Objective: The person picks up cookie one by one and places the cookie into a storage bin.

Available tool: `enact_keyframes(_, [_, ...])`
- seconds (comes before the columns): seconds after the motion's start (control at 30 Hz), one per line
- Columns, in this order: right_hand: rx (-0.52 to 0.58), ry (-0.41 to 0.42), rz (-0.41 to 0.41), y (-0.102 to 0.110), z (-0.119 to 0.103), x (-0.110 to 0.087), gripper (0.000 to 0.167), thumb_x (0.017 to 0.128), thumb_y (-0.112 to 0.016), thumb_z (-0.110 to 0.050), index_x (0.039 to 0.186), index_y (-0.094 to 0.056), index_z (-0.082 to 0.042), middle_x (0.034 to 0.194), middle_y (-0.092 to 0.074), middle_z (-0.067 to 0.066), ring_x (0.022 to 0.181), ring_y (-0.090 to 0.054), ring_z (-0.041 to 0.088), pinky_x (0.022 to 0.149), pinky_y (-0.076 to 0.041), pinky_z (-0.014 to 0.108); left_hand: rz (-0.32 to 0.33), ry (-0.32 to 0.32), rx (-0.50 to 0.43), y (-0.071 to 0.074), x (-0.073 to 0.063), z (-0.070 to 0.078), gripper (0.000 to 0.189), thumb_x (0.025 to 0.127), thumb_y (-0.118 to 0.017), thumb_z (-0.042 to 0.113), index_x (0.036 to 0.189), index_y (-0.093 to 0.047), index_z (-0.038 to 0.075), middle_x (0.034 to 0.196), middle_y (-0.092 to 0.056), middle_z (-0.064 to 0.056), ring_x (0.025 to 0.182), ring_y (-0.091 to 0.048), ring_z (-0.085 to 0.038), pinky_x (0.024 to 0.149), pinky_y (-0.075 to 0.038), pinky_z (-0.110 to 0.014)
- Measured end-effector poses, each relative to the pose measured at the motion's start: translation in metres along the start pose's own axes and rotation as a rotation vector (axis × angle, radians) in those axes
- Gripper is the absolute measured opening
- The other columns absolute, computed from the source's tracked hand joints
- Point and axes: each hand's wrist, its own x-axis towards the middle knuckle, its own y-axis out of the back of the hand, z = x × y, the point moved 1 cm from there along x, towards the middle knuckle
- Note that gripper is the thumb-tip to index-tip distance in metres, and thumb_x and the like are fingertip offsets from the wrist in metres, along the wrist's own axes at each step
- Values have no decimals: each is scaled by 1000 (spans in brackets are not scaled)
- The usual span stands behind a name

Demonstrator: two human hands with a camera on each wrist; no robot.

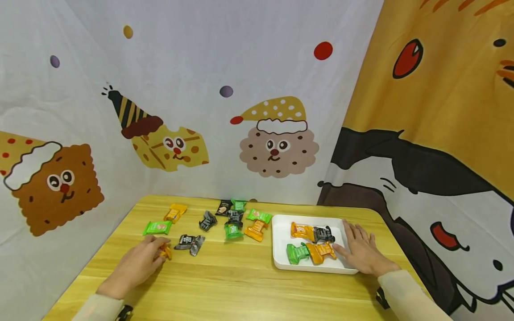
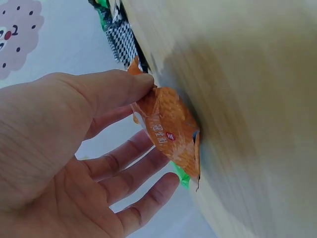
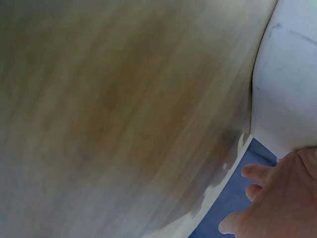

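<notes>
My left hand (image 1: 138, 264) pinches an orange-wrapped candy (image 2: 168, 126) between thumb and index finger, close over the table's left part. The other fingers of that hand spread loosely behind it. Just right of it lies a black-wrapped candy (image 1: 189, 243), and beyond it a green one (image 1: 157, 227) and another orange one (image 1: 175, 213). My right hand (image 1: 363, 249) rests at the right rim of a white tray (image 1: 277, 249), fingers extended and thumb over the inside. Inside the tray are two orange candies (image 1: 320, 253), a green one (image 1: 297, 253) and a black one (image 1: 323, 234).
Left of the tray, toward the back of the wooden table (image 1: 225, 285), sits a loose cluster of black, green and orange candies (image 1: 234, 217). A curtain (image 1: 225, 53) printed with cartoon figures hangs behind the table's back edge.
</notes>
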Motion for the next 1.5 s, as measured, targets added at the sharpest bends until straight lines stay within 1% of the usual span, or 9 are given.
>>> enact_keyframes(0.13, [5,0,0,0,0,0,109,117,-55,-71,185,-12,3,183,-25,46,169,-18,73,128,-8,100,16,16,-10,4,-1,-2,51,100,-90,11,148,-74,3,133,-70,-29,93,-77,-30,76,-69,-55])
enact_keyframes(0.23, [2,0,1,1,0,-1,109,117,-55,-70,185,-12,3,183,-25,46,169,-18,73,128,-8,100,40,17,-13,6,-2,-2,50,101,-90,11,147,-74,2,134,-70,-30,94,-78,-33,75,-69,-57])
enact_keyframes(0.43, [2,3,4,0,0,0,109,116,-56,-70,185,-12,2,183,-25,45,169,-18,74,127,-9,100,79,10,-15,9,-2,1,49,100,-91,12,146,-75,3,129,-71,-27,89,-73,-26,70,-66,-51])
enact_keyframes(0.53, [-1,4,1,-1,0,0,109,116,-56,-71,185,-11,2,184,-24,45,169,-18,74,127,-9,100,90,4,-12,10,-1,4,49,100,-91,13,145,-76,3,128,-71,-25,88,-72,-24,70,-66,-50])
enact_keyframes(0.7, [0,8,3,-1,1,0,109,116,-55,-71,185,-11,1,184,-24,45,169,-18,74,126,-9,101,99,-3,-11,12,-1,8,50,100,-91,14,146,-76,3,130,-72,-24,88,-71,-21,69,-66,-46])
enact_keyframes(0.87, [-3,10,6,0,0,-1,110,116,-56,-71,185,-13,2,184,-25,45,168,-19,75,126,-10,101,100,-12,-10,11,1,12,50,100,-90,13,147,-76,4,129,-72,-22,84,-65,-17,65,-59,-38])
enact_keyframes(1.1, [-2,-6,-9,1,0,0,111,116,-54,-73,185,-9,1,184,-23,46,170,-16,73,128,-7,100,85,-26,5,11,6,20,51,101,-90,16,149,-75,6,135,-71,-24,87,-67,-17,66,-59,-37])
enact_keyframes(1.33, [-7,-1,-3,1,-2,0,110,116,-54,-73,185,-10,2,184,-24,45,170,-17,72,129,-8,99,93,-67,4,8,11,30,47,102,-88,15,147,-76,8,123,-69,-15,79,-56,-11,61,-48,-29])
enact_keyframes(1.5, [-21,-1,-2,1,-3,-1,109,117,-54,-72,184,-13,3,183,-25,45,170,-19,72,129,-10,99,117,-86,10,7,13,36,46,101,-86,13,146,-77,9,125,-71,-14,82,-60,-9,61,-49,-27])
